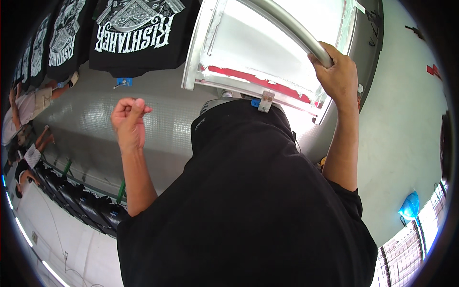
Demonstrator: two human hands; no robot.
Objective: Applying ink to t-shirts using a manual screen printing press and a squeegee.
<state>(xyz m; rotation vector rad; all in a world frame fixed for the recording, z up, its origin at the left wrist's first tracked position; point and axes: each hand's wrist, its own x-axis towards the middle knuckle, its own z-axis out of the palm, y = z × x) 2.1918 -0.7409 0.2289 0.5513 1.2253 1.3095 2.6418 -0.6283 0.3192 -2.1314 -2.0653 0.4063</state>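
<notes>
Metal bar over a white framed panel: I see the right hand clamped round its near end; leftward, the left hand's fingers curl together.

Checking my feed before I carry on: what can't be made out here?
Head view:
Metal bar: far end, cut off by the top edge.
White-panelled frame: upper part, cut off by the same edge.
Right hand: most fingertips, hidden by the bar and the hand itself.
Left hand: inside of the grip, covered by curled fingers and thumb.
Co-workers, left rim: hands too small to read.
</notes>
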